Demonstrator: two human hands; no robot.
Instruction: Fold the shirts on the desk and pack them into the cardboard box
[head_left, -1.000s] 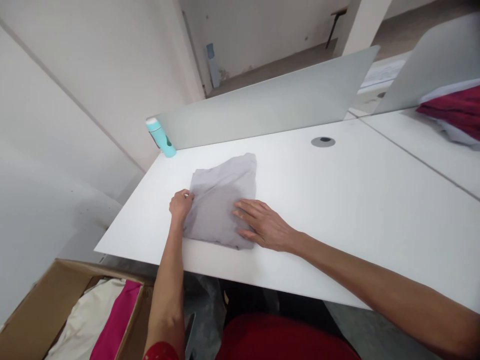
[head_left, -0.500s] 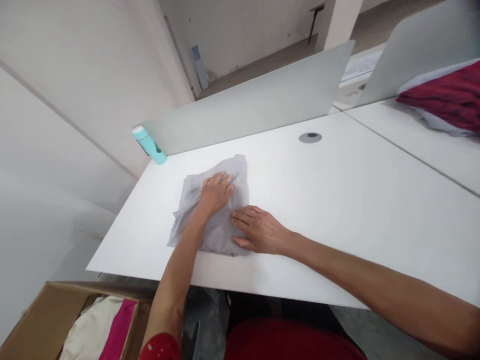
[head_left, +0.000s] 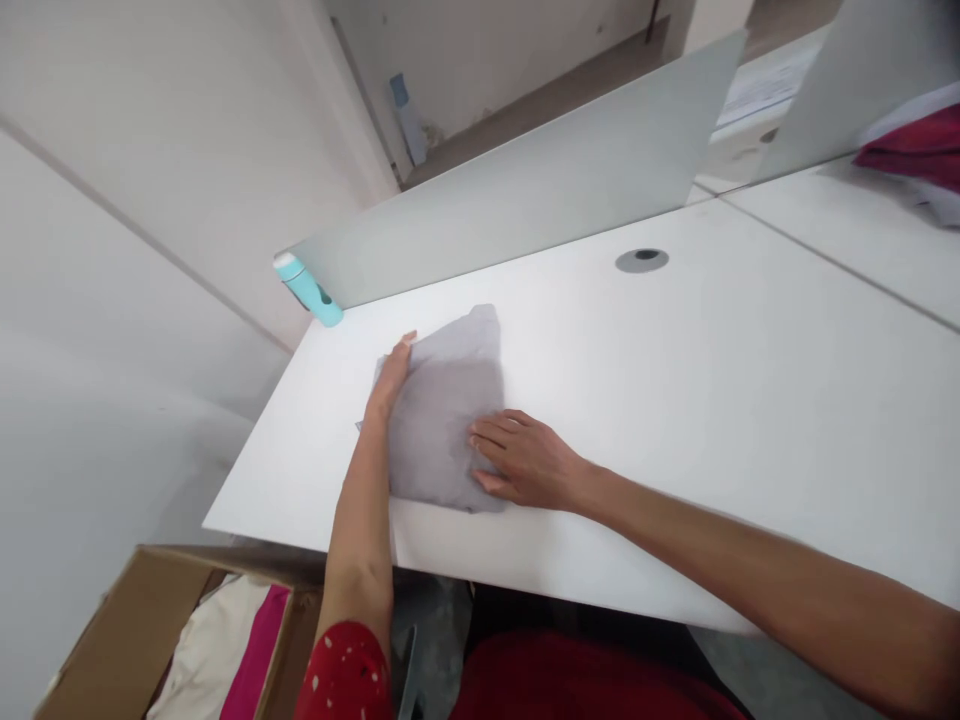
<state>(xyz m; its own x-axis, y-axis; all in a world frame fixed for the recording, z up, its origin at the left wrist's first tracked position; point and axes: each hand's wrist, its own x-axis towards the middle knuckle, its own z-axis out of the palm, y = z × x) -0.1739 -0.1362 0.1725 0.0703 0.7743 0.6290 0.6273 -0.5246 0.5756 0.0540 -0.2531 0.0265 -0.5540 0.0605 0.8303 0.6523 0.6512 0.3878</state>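
Observation:
A folded grey cloth (head_left: 442,430), perhaps a garment, lies on the white table with a few soft creases. My left hand (head_left: 392,375) stands on edge along the cloth's left side, its fingers stretched out toward the far end and partly hidden from view. On the cloth's right edge rests my right hand (head_left: 521,458), palm down, fingers spread a little and holding nothing.
A turquoise bottle (head_left: 311,290) stands at the table's far left corner, by a low grey partition (head_left: 517,205). A cardboard box (head_left: 112,635) with white and pink cloth sits below left. Dark red fabric (head_left: 919,150) lies far right, beyond a cable hole (head_left: 642,260).
My left hand has slid from the middle of the cloth to its left edge and turned on its side. The cloth's left part now looks tucked in and smoother. My right hand stays put.

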